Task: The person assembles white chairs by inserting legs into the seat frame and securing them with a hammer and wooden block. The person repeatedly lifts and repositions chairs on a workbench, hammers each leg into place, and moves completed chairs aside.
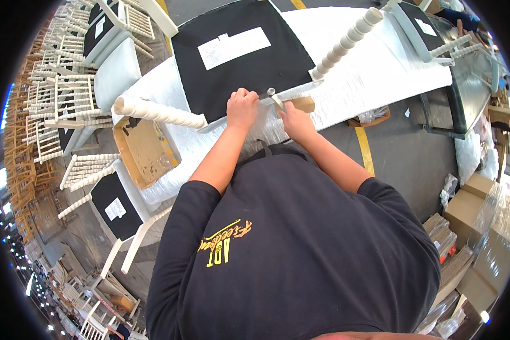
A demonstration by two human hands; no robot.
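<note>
An upturned chair lies before me, its black seat underside (238, 68) facing up with a white label (234, 47) on it. Turned cream legs stand up at its near corners, one at the left (158, 112) and one at the right (348, 45). My left hand (243, 109) is closed at the near edge of the black cloth, its fingertips pinched together; whatever they hold is too small to tell. Just right of it, my right hand (296, 122) grips a hammer (277, 100), whose metal head is close to the left fingertips. A tan block (304, 104) lies beside the right hand.
White padding (374, 73) covers the table under the chair. An open cardboard box (144, 150) sits at the left. More chairs (116, 204) crowd the left side; another upturned one (422, 31) is at the far right. Cartons (481, 226) are stacked at the lower right.
</note>
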